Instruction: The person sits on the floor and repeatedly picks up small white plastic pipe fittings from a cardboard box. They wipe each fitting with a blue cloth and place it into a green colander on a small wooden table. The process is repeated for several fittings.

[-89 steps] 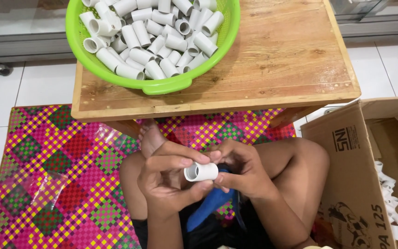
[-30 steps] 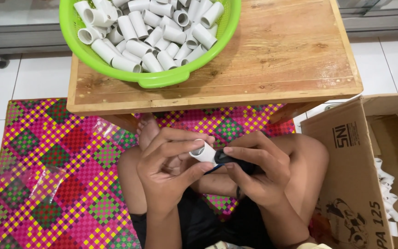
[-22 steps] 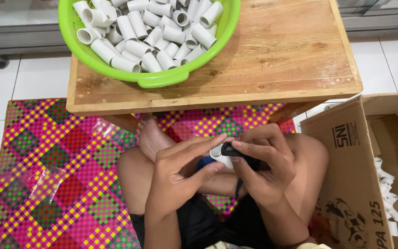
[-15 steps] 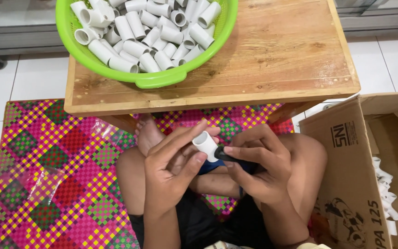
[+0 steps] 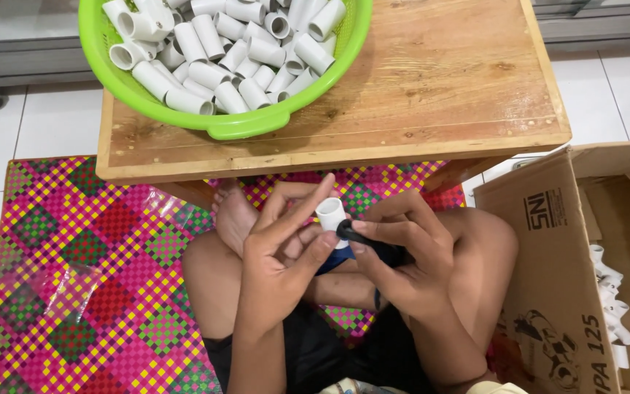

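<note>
Two hands, one small white pipe piece.

Left hand pinching the white pipe piece between thumb and long fingers, other fingers loose. Right hand curled tight round a black tool, tip touching the piece's lower end. Piece standing almost upright, open end up, held right between both hands, above the lap; left hand closer. Both wrists bent in toward each other, forearms coming up from the crossed legs. Farther out, pink checked mat on the floor. Ahead, wooden desk with a green bowl full of white pipe pieces. On the right, open cardboard box with more white parts inside.
</note>
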